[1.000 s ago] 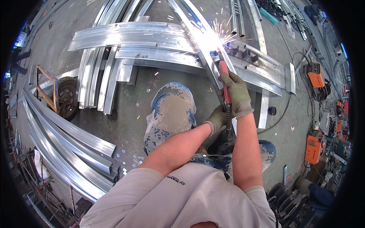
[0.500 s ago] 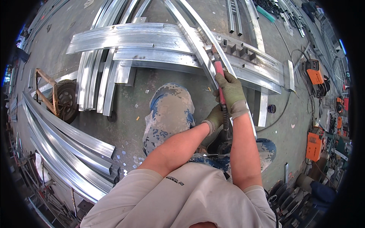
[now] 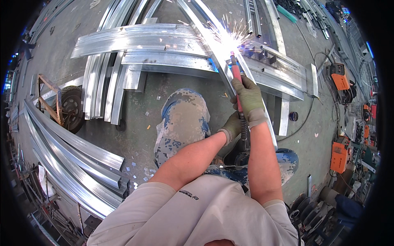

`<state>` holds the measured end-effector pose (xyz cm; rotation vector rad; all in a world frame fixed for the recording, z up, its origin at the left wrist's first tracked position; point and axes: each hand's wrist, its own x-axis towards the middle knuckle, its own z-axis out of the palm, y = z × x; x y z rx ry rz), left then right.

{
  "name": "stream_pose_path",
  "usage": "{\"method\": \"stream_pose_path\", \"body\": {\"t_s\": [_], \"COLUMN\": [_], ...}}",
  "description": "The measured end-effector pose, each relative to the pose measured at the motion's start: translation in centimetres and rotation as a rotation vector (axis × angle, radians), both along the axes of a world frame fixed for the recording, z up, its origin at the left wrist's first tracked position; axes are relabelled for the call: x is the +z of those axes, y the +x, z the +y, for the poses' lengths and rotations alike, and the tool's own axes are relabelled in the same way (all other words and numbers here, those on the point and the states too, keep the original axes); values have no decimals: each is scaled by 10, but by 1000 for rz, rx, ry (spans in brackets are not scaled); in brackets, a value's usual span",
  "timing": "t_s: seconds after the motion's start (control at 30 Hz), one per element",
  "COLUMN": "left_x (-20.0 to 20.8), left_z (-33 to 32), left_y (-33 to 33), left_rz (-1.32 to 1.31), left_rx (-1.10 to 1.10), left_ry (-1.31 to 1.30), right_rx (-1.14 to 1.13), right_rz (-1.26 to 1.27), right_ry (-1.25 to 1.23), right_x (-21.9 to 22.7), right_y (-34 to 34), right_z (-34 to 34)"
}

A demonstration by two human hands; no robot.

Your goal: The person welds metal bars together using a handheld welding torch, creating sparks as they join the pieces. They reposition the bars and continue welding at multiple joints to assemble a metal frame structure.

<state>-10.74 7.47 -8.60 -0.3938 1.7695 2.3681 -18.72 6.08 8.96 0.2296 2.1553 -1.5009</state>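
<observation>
R hand (image 3: 247, 95): gloved, shut tight round red torch (image 3: 235, 73), tip on crossing steel bars (image 3: 213, 39), sparks there | L hand (image 3: 232, 127): shut on cable (image 3: 243, 130) low down, prob. to steady it

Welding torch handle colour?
Red, on the welding torch handle in the right hand; head view.

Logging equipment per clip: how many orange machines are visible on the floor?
2. One orange machine sits at upper right beside cables; another orange machine lies lower, at the right edge. Clutter there may hide more.
</observation>
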Motion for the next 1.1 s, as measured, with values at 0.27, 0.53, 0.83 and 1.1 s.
{"method": "stream_pose_path", "body": {"t_s": [0.27, 0.53, 0.83, 1.1], "left_x": [-9, -5, -2, 28], "left_z": [1, -2, 0, -5], "left_y": [-3, -1, -2, 3], "left_rz": [114, 50, -74, -233], "left_rx": [-31, -108, 1, 55], "left_ry": [-189, -223, 151, 358], "right_rx": [59, -9, 12, 9], "right_rz": [6, -28, -56, -37], "right_ry": [-9, -36, -107, -128], "right_x": [2, 4, -3, 0], "right_y": [2, -4, -14, -15], "right_z": [-9, 1, 7, 16]}}
